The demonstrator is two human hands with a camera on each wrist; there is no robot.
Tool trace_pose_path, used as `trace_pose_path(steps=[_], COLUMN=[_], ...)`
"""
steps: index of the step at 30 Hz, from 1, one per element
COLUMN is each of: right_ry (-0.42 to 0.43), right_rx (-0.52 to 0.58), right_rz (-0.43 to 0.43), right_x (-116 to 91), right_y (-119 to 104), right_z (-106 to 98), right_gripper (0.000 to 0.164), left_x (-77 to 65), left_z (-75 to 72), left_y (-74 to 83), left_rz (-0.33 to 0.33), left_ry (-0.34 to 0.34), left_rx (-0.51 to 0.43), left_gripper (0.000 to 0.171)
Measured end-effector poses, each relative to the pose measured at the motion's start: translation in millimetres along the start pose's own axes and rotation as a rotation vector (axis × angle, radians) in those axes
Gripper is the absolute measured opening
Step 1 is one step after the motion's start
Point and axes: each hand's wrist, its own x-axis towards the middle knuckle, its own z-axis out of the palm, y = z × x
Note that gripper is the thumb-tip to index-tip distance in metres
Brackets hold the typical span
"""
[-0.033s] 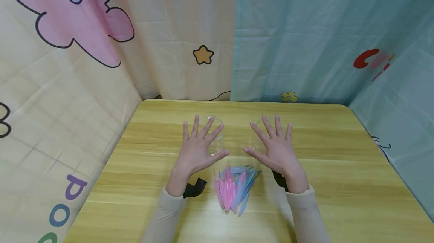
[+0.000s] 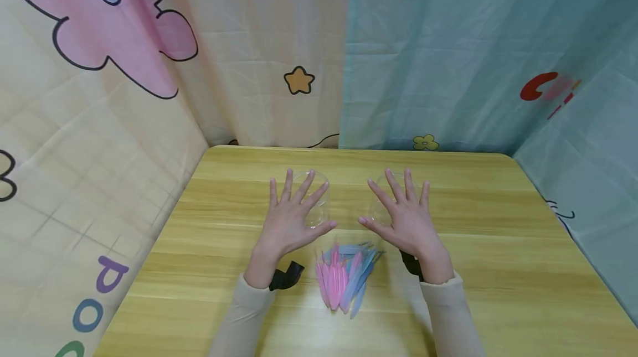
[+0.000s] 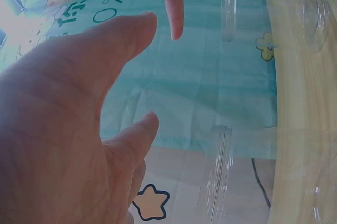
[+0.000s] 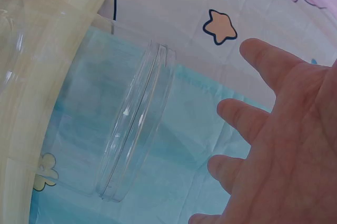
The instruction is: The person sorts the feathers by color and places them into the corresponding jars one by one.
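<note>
Spread wide, my left hand (image 2: pixel 286 225) hovers in front of and partly over a clear jar (image 2: pixel 319 214). On the other side my right hand (image 2: pixel 411 227) is likewise spread, fingers apart, before a second clear jar (image 2: pixel 380 210). Neither hand holds anything. In the right wrist view a lidded transparent jar (image 4: pixel 137 124) stands beyond the fingertips without contact. Between the wrists, nearer the body, lies a loose bunch of pink feathers (image 2: pixel 335 285) and blue feathers (image 2: pixel 368 274) on the table. The hands hide parts of both jars.
The wood-grain table (image 2: pixel 498 268) carries the jars and feathers. Printed curtains (image 2: pixel 438 52) rise along its back edge and both sides. Black wrist straps (image 2: pixel 286 278) show at the cuffs.
</note>
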Motion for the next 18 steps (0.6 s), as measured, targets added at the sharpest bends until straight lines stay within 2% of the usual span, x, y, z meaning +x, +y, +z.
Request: trace_pose_path(steps=[11,14,18], right_ry=[0.024,0.027,0.037], right_rx=[0.012,0.017,0.039], right_rz=[-0.032,-0.037,-0.044], right_x=[1.1,2.6,3.6], right_y=[-0.2,-0.3,-1.0], right_z=[-1.5,-2.5,-3.2], right_gripper=[0.080,0.081,0.081], left_x=[-0.4,2.4,8.2], left_z=[0.4,3.2,13.3], left_y=[-4.6,-10.7,-25.0], left_rz=[0.002,-0.007,-0.039], left_ry=[0.013,0.007,0.022], left_rx=[-0.030,-0.068,-0.146], left_gripper=[0.081,0.089,0.109])
